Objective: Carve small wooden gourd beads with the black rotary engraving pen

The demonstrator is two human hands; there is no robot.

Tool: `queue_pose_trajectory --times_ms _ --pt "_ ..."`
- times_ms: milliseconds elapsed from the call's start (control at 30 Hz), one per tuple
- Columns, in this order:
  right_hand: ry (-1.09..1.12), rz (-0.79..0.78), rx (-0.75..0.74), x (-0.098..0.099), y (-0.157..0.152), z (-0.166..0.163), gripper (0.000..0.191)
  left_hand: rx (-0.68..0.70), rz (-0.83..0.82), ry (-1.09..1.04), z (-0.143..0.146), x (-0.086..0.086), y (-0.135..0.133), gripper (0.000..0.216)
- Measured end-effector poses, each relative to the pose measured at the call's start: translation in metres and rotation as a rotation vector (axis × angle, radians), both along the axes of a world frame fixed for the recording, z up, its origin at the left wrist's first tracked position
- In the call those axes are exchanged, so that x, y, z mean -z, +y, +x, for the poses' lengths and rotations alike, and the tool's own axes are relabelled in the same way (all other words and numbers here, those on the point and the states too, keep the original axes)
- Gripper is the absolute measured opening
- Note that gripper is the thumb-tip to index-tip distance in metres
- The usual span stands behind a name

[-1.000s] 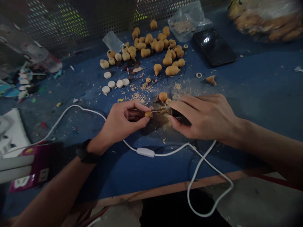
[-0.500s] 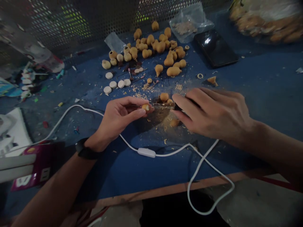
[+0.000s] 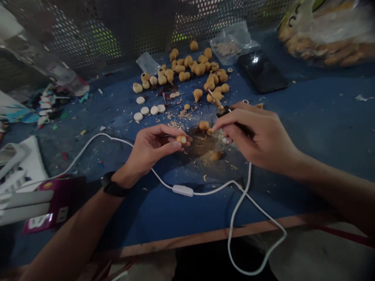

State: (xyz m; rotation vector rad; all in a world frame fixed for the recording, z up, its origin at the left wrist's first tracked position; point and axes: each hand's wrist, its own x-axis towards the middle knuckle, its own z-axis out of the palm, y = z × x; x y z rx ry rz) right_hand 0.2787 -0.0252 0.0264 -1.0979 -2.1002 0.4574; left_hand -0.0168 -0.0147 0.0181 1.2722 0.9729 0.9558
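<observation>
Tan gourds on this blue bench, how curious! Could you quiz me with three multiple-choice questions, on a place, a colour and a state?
1. Where is the white cable's plastic inline switch? A) below the hands B) beside the black phone C) among the gourds
2. What colour is the wristband? A) red B) black C) white
3. What does the left hand hold? A) nothing B) the phone C) a small tan gourd

1 A: it lies on the blue bench below both hands.
2 B: the band shows black on the wrist.
3 C: the gourd is pinched in that hand.

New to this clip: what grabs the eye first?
Center frame, the left hand pinches a small tan gourd, while the right hand grips a black corded pen tool. Above them, a heap of tan gourds sits on the blue bench.
</observation>
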Motion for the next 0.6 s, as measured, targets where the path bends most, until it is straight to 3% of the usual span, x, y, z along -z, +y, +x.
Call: queue_pose_trajectory --times_ms 133,267,467,600 --pt "0.474 -0.406 -0.137 0.0024 0.0059 -0.0034 0.021 0.001 0.000 -0.047 0.0009 -0.0023 -0.0007 0.040" --pt "0.644 -0.666 -0.215 0.0020 0.0083 -0.0044 0.032 -0.004 -0.018 -0.041 0.0001 -0.0029 -0.0008 0.041" --pt "0.604 -0.733 -0.231 0.0024 0.0087 -0.0062 0.041 0.013 -0.019 -0.026 -0.0022 -0.0025 -0.0012 0.043" --pt "0.715 -0.809 -0.215 0.0051 0.0092 -0.0087 0.037 0.020 -0.012 -0.048 -0.0027 -0.0008 -0.0011 0.041"
